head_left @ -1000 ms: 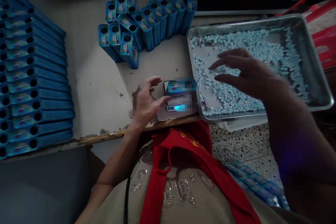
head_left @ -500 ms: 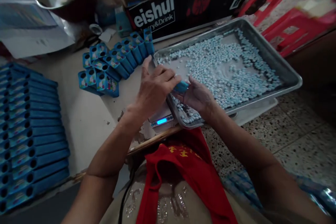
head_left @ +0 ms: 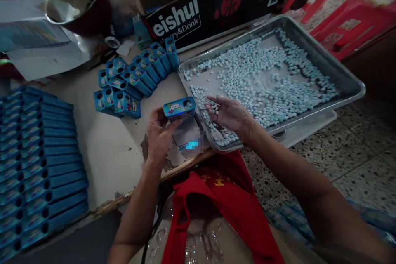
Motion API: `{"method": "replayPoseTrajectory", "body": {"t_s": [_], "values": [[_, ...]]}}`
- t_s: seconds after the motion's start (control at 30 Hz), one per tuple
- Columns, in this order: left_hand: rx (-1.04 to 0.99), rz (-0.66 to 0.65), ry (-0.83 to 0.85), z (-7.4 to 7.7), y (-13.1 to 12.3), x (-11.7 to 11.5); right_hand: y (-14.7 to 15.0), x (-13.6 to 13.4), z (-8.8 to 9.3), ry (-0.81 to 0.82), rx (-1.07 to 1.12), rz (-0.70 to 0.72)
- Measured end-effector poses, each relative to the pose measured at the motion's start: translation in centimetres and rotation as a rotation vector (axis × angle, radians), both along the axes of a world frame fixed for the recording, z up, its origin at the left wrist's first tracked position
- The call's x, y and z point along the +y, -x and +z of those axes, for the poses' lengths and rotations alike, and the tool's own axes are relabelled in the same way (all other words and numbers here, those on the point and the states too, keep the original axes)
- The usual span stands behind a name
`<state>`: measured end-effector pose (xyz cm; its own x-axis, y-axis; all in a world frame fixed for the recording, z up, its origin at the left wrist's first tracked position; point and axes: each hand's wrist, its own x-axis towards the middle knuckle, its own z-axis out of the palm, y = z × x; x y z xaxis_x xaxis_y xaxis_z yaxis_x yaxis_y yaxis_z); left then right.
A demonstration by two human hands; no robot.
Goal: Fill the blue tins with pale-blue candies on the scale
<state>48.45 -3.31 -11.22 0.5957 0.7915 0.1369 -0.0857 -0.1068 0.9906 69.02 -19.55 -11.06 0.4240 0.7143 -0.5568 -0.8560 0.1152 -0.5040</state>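
My left hand (head_left: 161, 132) grips a small blue candy box (head_left: 179, 108) with a dark round hole near one end of its face. It holds the box tilted over a small digital scale (head_left: 187, 134) with a lit blue display. Beside it, my right hand (head_left: 230, 112) is over the near left part of a metal tray (head_left: 315, 115). Its palm faces up and its fingers are spread, with a few pale candies at the fingers. Many light blue and white candies (head_left: 247, 66) lie loose in the tray.
Several blue boxes (head_left: 136, 78) stand grouped behind the scale. Rows of more boxes (head_left: 62, 152) are stacked at the left. A black carton (head_left: 210, 12) borders the back, with a dark red pot (head_left: 93, 12) left of it. Red stools (head_left: 343, 24) stand at right.
My hands have moved apart. The left hand has brought the blue box left and nearer, over the scale. My right hand remains over the tray, its fingers now spread.
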Motion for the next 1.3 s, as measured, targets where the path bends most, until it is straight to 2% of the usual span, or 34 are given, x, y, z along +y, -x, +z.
{"method": "replayPoseTrajectory", "body": {"t_s": [0.1,0.2,0.27,0.37,0.5,0.63,0.73,0.83,1.1,1.3], "values": [[-0.01,-0.001,0.131,-1.8,2.1,-1.8,-0.4,-0.8,0.0,0.038,-0.128,0.065],[0.006,0.01,0.156,-3.1,3.1,-3.2,-0.6,-1.3,0.6,0.052,-0.326,0.157],[0.0,-0.01,0.147,-3.7,3.3,-3.5,-0.7,-1.4,1.7,0.047,-0.45,0.241],[-0.018,-0.065,0.097,-4.1,3.6,-3.2,-0.5,-1.1,4.3,0.026,-0.595,0.394],[0.016,-0.064,-0.003,-2.9,5.9,-2.1,0.4,-0.4,7.9,0.0,-0.703,0.568],[0.064,0.053,-0.031,-0.9,9.6,-0.6,1.8,-0.1,9.7,-0.021,-0.777,0.6],[0.098,0.178,-0.021,0.0,11.3,0.1,2.3,-0.2,9.7,-0.006,-0.796,0.552],[0.14,0.257,-0.002,0.3,11.8,0.1,2.1,-0.4,9.4,0.001,-0.75,0.524],[0.139,0.167,0.046,0.4,11.6,-1.0,1.5,-0.9,10.0,0.059,-0.764,0.537],[0.147,0.153,0.03,1.2,11.4,-1.1,2.1,-0.5,10.1,-0.017,-0.806,0.594]]}}
